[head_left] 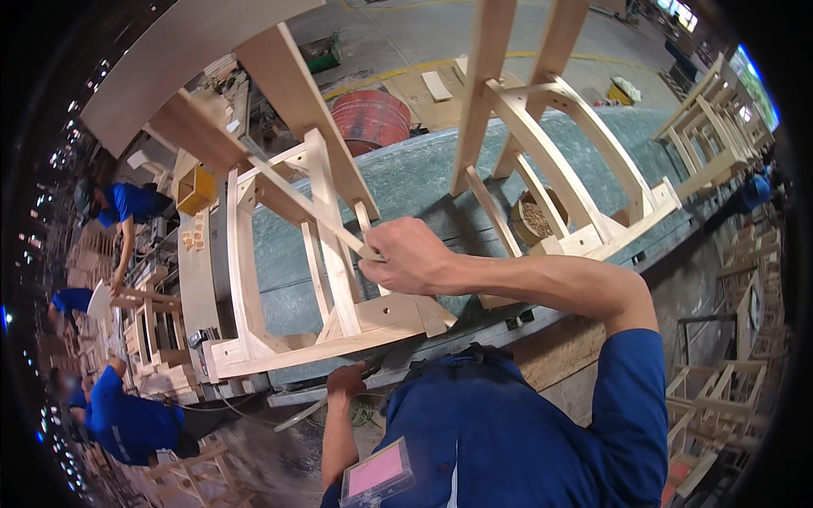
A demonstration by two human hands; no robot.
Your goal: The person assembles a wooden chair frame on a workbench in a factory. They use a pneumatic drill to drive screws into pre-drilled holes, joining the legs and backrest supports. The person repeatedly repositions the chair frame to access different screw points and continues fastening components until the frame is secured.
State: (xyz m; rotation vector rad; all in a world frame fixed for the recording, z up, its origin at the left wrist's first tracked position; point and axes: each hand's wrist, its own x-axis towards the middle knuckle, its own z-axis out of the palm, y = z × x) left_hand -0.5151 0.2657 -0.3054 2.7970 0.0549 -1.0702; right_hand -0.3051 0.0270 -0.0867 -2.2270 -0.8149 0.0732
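Note:
My right hand [413, 258] is closed around the near end of a thin wooden slat [292, 188], which slants away to the far left over a pale wooden chair frame [322, 352]. That frame lies on the green-topped workbench [411, 179], its long boards rising at the far side. My left hand [345, 381] is low beside the bench's near edge, in front of the frame. Its fingers are partly hidden and dark, so whether they hold anything is unclear. A second similar chair frame [584, 240] rests on the bench to the right.
A round tub of small wooden pieces [535, 218] stands by the second frame. Beyond the bench is a red drum [369, 117]. At left are a yellow bin [196, 190] and co-workers in blue shirts [131, 416]. More chair frames [720, 398] are stacked at right.

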